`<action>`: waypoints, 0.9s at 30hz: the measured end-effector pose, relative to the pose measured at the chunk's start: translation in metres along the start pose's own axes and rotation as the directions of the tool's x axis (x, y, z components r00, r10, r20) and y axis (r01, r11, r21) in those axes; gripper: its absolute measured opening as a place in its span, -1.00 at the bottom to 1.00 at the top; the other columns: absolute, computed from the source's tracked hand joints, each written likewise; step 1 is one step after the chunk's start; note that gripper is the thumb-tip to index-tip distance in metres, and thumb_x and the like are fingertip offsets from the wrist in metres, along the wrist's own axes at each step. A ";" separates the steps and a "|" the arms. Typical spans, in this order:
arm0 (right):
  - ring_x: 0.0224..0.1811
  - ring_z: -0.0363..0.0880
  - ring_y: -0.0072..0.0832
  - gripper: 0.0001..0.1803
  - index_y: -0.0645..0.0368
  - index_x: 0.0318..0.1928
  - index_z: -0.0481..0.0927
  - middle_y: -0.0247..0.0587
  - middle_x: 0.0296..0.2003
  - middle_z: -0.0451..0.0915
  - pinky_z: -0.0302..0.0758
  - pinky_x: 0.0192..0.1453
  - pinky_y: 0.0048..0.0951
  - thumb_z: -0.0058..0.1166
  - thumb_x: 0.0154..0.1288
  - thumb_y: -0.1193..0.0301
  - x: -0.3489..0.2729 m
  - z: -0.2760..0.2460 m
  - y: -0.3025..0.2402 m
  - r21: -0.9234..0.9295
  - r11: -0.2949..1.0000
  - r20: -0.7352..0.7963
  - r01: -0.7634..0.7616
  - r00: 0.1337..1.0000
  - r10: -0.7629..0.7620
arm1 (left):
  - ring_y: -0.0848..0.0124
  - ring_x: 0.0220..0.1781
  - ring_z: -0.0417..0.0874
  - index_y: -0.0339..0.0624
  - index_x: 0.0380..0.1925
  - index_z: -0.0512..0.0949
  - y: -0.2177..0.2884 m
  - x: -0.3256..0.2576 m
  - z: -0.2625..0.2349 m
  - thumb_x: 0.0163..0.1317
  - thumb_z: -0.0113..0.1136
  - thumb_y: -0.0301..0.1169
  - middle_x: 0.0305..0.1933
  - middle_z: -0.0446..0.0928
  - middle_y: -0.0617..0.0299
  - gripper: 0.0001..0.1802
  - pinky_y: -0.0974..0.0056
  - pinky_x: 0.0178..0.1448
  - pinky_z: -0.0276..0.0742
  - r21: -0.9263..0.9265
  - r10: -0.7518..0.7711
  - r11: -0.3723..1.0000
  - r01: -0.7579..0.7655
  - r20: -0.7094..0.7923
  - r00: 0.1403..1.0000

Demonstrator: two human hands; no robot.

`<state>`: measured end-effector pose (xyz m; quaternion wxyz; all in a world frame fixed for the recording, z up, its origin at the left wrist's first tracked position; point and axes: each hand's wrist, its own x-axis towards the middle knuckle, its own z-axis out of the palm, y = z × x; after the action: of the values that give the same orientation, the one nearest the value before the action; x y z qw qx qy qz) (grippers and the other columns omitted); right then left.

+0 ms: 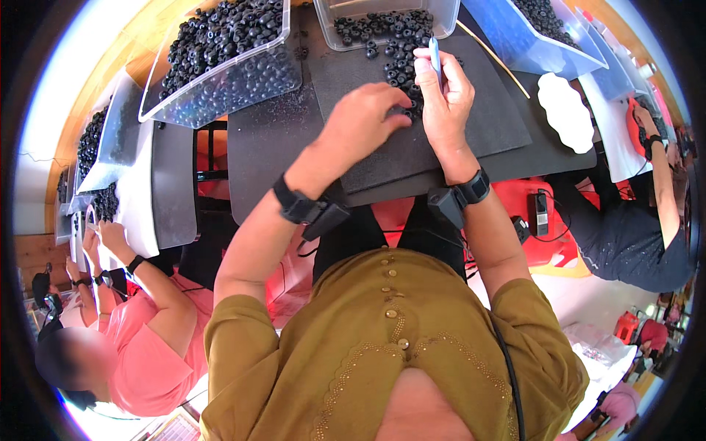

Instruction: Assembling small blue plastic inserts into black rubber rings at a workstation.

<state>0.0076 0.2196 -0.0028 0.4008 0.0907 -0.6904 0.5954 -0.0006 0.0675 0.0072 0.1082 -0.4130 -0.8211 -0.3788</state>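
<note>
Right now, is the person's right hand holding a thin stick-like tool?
Yes: the right hand grips a thin pale tool upright above the small black rings.

Mat flat on table, directly ahead of torso. Loose beads on mat's far part, both hands at them: left hand left, right hand right. Middle bin behind beads; left bin far left; right bin far right. Plate right of mat.
</note>
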 end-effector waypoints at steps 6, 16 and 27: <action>-0.52 0.35 -0.71 -0.79 0.25 -0.20 0.64 -0.39 -0.55 0.53 0.35 -0.44 -0.56 0.19 0.35 0.34 0.001 -0.003 0.002 -0.026 1.000 0.025 -0.002 1.000 0.003 | 0.23 -0.21 0.68 -0.22 -0.18 0.61 -0.007 0.003 0.010 0.04 0.38 -0.46 -0.22 0.63 0.08 -0.70 0.21 -0.08 0.59 0.162 -0.006 0.987 -0.005 0.068 0.998; -0.58 0.44 -0.60 -0.80 0.23 -0.21 0.64 -0.28 -0.58 0.53 0.37 -0.46 -0.53 0.21 0.33 0.32 -0.002 0.005 -0.008 -0.109 0.994 0.236 0.026 0.972 0.001 | 0.49 -0.07 0.61 -0.20 -0.02 0.53 -0.037 -0.037 -0.043 0.36 0.15 -0.50 -0.08 0.56 0.24 -0.79 0.48 -0.04 0.56 -0.942 -0.348 0.128 0.312 0.251 0.903; -0.63 0.38 -0.53 -0.72 0.23 -0.16 0.62 -0.25 -0.53 0.53 0.34 -0.50 -0.51 0.21 0.31 0.26 -0.007 0.010 -0.003 -0.138 0.984 0.398 0.113 0.916 -0.049 | 0.41 0.01 0.61 -0.22 0.05 0.47 -0.052 -0.042 -0.035 0.38 0.11 -0.52 0.06 0.54 0.10 -0.74 0.46 0.07 0.58 -0.985 -0.462 -0.026 0.171 0.164 0.872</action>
<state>0.0098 0.2077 -0.0045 0.2844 0.2050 -0.7973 0.4913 -0.0180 -0.0020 -0.0167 -0.2045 -0.1292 -0.3926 -0.8873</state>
